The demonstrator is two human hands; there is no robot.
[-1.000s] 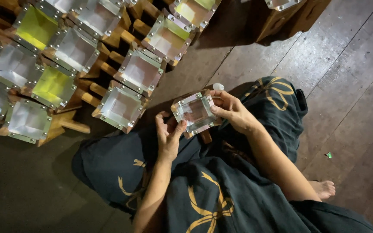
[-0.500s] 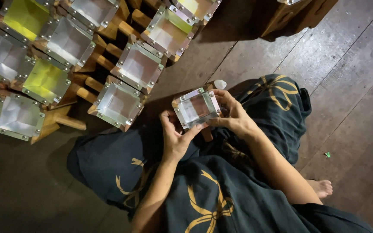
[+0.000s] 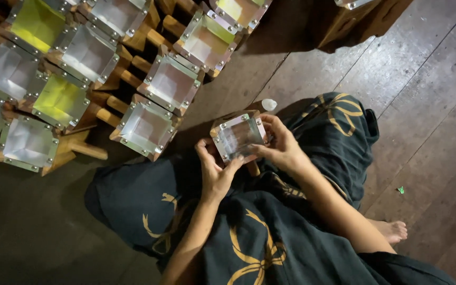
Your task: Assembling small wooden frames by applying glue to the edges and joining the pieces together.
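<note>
A dark plank floor [image 3: 439,105] fills the frame; on it the person is seated, legs covered by a black cloth with gold bow patterns [image 3: 249,243]. One bare foot [image 3: 392,230] is seen at the right edge of the cloth.

At upper left a cluster of square metal-framed boxes on wooden handles [image 3: 96,68] is laid out — about ten are counted in view, several cut off by the frame edge. Two show yellow-green panels, a third is partly yellow, the remainder pale and translucent. The nearest one [image 3: 146,126] lies just beside the cloth's edge. One small white object [image 3: 269,104] is noted on the floor just above the hands; its kind cannot be told.

One further box with clear panels [image 3: 238,136] is held above the lap, between both hands, tilted with an open face toward the camera.

Left hand [image 3: 215,171]: palm up beneath the box's lower left corner, thumb raised along its left side, fingers curled under — the box is gripped. Right hand [image 3: 283,148]: closed over the right side, thumb along the lower edge, fingers wrapped behind — also grasping the box. Both forearms are angled up from the lower frame.
</note>
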